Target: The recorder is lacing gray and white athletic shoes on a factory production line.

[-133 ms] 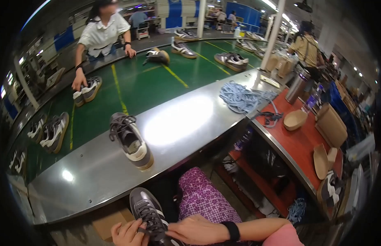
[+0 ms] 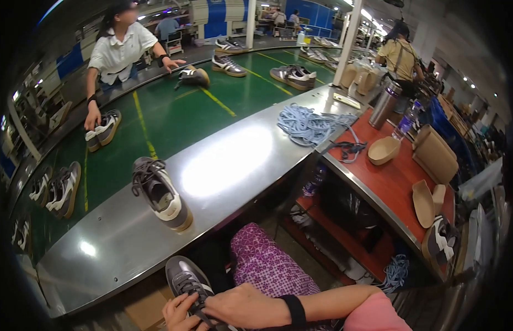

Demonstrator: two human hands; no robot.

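Note:
A dark grey sneaker [image 2: 182, 271] with white side stripes rests by my lap, its toe pointing away below the metal ledge. Both hands are at its dark laces. Curled fingers of my left hand [image 2: 180, 313] pinch the lace on the left side. My right hand [image 2: 240, 307], with a black wristband, comes across from the right, its fingertips closed on the lace near the tongue. The heel of the shoe is hidden behind the hands. On the metal ledge ahead stands another dark sneaker [image 2: 167, 205], heel toward me, its laces loosely looped.
Beyond the metal ledge [image 2: 124, 237], a green conveyor [image 2: 174, 118] carries several sneakers. A co-worker [image 2: 121, 52] across it touches a pair. Pale blue laces [image 2: 306, 124] lie heaped at the ledge's right end. The red table [image 2: 372, 182] holds a flask [image 2: 385, 105], a bottle [image 2: 405, 122] and cardboard forms [image 2: 425, 204].
The whole view has shifted, so the scene sits farther left. My right hand has moved in over the laces, closer to my left hand. The co-worker's raised hand has spread its fingers.

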